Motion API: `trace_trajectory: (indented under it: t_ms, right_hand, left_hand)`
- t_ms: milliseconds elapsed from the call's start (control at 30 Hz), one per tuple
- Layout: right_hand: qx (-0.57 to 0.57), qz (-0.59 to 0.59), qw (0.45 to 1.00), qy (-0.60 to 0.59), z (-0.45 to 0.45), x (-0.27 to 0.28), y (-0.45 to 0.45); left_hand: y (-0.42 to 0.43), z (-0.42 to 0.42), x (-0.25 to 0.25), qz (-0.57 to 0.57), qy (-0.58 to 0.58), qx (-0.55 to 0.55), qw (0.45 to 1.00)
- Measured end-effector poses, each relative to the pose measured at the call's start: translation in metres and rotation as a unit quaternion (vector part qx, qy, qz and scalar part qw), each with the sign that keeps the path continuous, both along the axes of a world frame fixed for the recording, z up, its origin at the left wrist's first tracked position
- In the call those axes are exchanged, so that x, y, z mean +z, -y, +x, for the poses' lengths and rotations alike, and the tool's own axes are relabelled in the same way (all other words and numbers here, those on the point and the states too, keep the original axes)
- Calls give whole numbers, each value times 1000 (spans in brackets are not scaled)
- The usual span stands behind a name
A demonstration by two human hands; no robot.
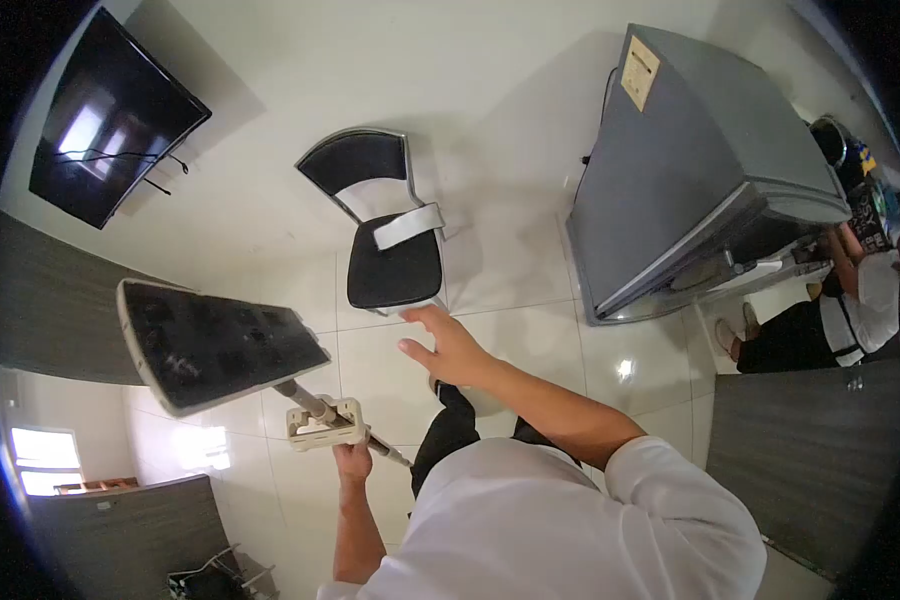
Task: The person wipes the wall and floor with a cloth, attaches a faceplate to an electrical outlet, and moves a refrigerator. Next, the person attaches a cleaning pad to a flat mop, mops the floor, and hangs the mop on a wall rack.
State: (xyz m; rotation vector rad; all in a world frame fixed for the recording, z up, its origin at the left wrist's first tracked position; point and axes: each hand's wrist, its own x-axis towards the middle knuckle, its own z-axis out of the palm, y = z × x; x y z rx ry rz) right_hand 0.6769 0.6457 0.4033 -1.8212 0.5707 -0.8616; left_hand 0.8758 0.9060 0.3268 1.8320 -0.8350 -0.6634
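Observation:
My left hand (pixel 351 462) is wrapped around a flat mop at its cream plastic slider (pixel 327 425) on the metal pole. The mop's rectangular head (pixel 226 342) is raised, its dark underside with pale specks facing the camera. In front of my body, my right hand (pixel 448 345) reaches out with thumb and fingers apart. Its fingertips are close to the front edge of a black-seated chair (pixel 392 272) with a metal frame; whether they touch it I cannot tell. A pale armrest-like piece (pixel 408 227) lies across the side of the seat.
A dark television (pixel 115 120) hangs on the left wall. To the right stands a large grey refrigerator-like cabinet (pixel 685 165) with a paper label. Beyond it another person (pixel 820 320) is at the far right. Grey panels (pixel 820 460) border the glossy tiled floor (pixel 530 345).

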Motion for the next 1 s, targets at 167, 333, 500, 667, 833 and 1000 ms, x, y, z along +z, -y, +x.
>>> trace_trajectory:
  t_ms: [167,333,500,667,833,1000]
  right_hand:
    - [44,97,991,-86,-36,-28,-11]
    - [158,113,980,44,21,-2,-23]
    - [144,299,942,56,68,-15,3]
    - [142,298,898,-289,67,-164,65]
    - [-111,495,819,-266,80,-292,186]
    - [-215,542,763,-281,162,-401,319]
  left_hand:
    - [14,-15,13,19,106,8,994]
    - [93,-29,73,66,152,-84,983]
    - [130,-11,53,58,97,-78,990]
    - [113,57,30,179,-25,-84,980]
    - [88,105,14,237,-58,-63,968]
    - [61,111,-35,256,-157,43,953]
